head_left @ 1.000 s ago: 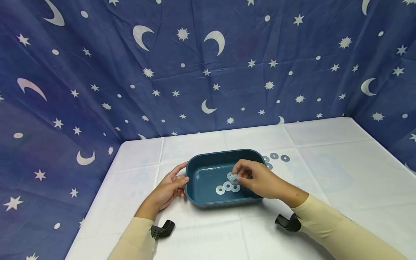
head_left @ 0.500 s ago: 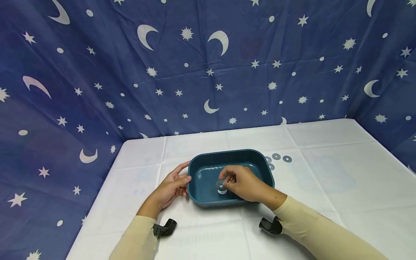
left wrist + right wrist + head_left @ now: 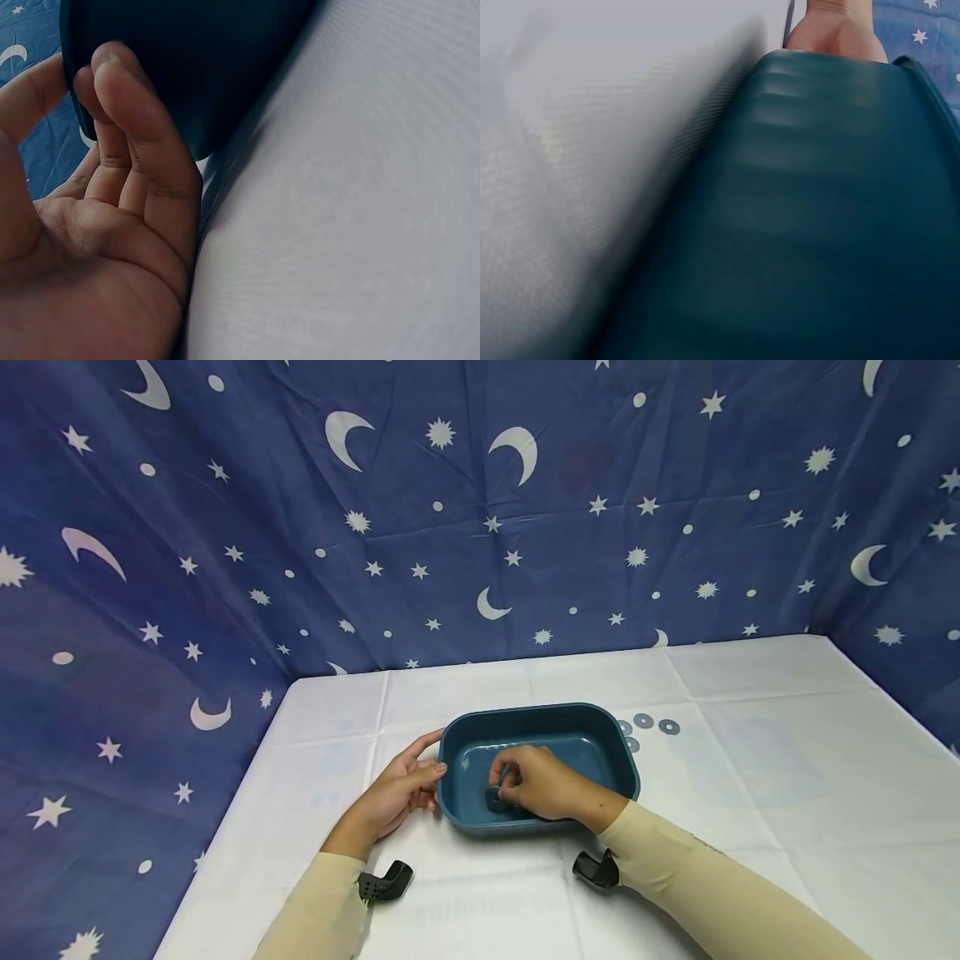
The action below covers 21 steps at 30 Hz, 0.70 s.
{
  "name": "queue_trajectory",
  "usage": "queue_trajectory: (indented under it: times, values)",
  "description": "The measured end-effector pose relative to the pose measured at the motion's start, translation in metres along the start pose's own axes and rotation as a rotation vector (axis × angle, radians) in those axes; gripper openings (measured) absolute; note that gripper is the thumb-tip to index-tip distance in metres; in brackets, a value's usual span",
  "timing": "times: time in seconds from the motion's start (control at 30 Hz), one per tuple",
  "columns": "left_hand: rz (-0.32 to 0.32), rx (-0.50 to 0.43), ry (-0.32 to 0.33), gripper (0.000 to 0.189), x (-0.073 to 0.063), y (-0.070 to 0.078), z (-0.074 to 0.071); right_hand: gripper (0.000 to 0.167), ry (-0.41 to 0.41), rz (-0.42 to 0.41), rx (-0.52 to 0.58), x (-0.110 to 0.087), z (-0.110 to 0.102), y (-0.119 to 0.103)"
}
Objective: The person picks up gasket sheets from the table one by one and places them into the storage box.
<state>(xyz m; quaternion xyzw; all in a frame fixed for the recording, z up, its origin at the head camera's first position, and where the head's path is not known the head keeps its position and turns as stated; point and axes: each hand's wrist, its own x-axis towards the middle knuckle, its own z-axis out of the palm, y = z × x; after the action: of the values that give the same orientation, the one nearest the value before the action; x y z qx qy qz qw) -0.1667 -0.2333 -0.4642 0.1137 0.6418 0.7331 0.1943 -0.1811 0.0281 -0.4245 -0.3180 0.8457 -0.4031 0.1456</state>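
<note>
Head view: the right hand [image 3: 536,783], thumb and forefinger almost together, pinches a dark washer [image 3: 494,799] inside the teal tub [image 3: 525,829], whose wall blocks the right wrist view. Leftward, the left hand's [image 3: 396,791] loosely bent fingers touch the tub's end; beyond the right fingers lie loose washers [image 3: 643,721], then a starry curtain [image 3: 570,560].

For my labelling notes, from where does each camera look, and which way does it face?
Head: head-worn, facing forward and down at the tray; left hand, right hand and sleeves show.
Left wrist: on that wrist, facing the tray past the left hand's palm.
Right wrist: on that wrist, facing the tray's outside; part of a hand shows, which one unclear.
Both wrist views share tray and starry curtain.
</note>
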Motion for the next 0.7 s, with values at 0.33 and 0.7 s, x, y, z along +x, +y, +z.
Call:
queue_trajectory:
  times: [0.33, 0.7]
  values:
    - [-0.006, 0.011, 0.011, 0.067, 0.0009, 0.0013, 0.0002, 0.014, 0.050, -0.032, -0.069, 0.0057, 0.0039, 0.0050]
    - [-0.006, 0.003, 0.022, 0.067, 0.0018, 0.0011, 0.0011, 0.011, 0.089, -0.029, -0.157, 0.0063, 0.0064, 0.0056]
